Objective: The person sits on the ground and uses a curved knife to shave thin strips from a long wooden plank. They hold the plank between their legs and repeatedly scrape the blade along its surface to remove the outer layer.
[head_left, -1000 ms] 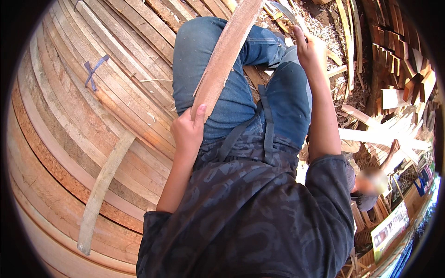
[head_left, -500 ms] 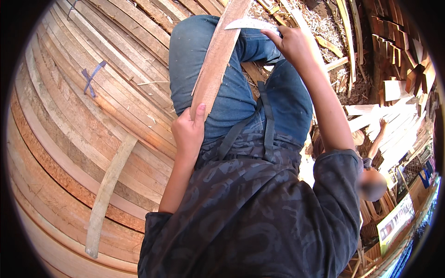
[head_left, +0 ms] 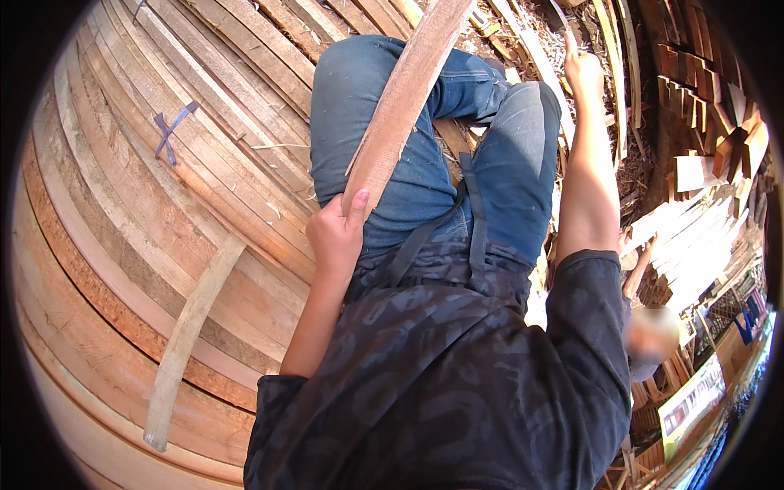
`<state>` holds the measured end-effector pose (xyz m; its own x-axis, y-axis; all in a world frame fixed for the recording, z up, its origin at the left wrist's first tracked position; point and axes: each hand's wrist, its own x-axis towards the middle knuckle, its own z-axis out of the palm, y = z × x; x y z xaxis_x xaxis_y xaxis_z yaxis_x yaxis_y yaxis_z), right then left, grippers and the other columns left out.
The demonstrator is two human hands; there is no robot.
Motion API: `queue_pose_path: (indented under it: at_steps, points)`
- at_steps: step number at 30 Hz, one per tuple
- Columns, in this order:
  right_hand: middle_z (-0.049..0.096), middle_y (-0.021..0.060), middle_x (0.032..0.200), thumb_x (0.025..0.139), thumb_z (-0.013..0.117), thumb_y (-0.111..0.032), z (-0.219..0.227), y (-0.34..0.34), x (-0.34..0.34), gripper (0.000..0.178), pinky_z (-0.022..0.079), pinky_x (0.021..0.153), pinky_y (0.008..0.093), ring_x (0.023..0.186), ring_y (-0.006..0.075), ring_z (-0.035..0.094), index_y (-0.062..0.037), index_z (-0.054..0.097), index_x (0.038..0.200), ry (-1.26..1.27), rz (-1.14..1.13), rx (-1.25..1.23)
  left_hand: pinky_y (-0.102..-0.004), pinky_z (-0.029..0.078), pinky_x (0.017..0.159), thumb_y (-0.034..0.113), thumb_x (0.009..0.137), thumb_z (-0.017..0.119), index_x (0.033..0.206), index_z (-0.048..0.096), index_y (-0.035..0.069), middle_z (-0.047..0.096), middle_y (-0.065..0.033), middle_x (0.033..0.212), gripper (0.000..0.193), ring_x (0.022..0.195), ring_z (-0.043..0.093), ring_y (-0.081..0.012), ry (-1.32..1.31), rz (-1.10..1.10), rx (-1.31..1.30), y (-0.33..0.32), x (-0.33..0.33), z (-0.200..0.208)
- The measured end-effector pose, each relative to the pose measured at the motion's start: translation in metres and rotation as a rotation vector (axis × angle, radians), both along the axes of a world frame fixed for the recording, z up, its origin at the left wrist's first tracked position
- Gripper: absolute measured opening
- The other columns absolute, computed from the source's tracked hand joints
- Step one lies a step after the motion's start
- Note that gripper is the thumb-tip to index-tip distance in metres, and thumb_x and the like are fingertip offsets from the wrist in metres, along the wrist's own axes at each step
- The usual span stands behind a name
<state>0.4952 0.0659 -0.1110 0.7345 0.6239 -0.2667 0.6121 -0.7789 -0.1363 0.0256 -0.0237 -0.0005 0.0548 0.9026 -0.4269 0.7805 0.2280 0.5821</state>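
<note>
My left hand (head_left: pixel 336 234) is closed around the lower end of a rough wooden plank (head_left: pixel 406 96). The plank slants up and away across my left thigh, and its far end leaves the picture at the top. Splinters stand off its left edge near my grip. Out to the right, my raised right hand (head_left: pixel 585 75) grips a curved knife (head_left: pixel 560 14) by its handle. Only part of the blade shows at the upper edge, apart from the plank.
Long stacked boards (head_left: pixel 106 220) fill the left side, with a loose stick (head_left: pixel 194 335) and a purple strap (head_left: pixel 171 132) on them. Wood shavings (head_left: pixel 539 37) litter the ground ahead. At the right, another person (head_left: pixel 645 343) is near piled timber (head_left: pixel 694 224).
My right hand has swung the knife up and to the right, off the plank's edge. My left hand keeps its hold, while the plank appears shifted slightly right in view.
</note>
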Motion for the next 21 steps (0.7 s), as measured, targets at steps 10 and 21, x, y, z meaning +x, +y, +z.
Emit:
queue_pose_path:
  at_steps: [10,21]
  points:
    - [0.066,0.0214,0.074,0.090,0.051,-0.065,0.071,-0.007,-0.123,0.067,0.051,0.072,0.0459,0.077,0.0372,0.066,-0.0028,0.071,0.078,0.134,0.435,0.199,-0.0419,0.042,0.050,0.046,0.094,0.060,0.065,0.058,-0.001,0.051,-0.0186,0.052,0.055,0.049,0.054,-0.0364,-0.002,0.010,-0.030,0.000,-0.003,-0.002]
    - [0.065,0.0254,0.075,0.091,0.041,-0.072,0.004,0.041,0.066,0.081,0.049,0.075,0.0454,0.076,0.0358,0.067,0.0021,0.070,0.078,-0.002,0.088,0.148,-0.0403,0.041,0.049,0.046,0.094,0.061,0.066,0.059,-0.001,0.051,-0.0172,0.052,0.055,0.047,0.054,-0.0321,-0.038,0.011,0.069,-0.006,-0.009,-0.012]
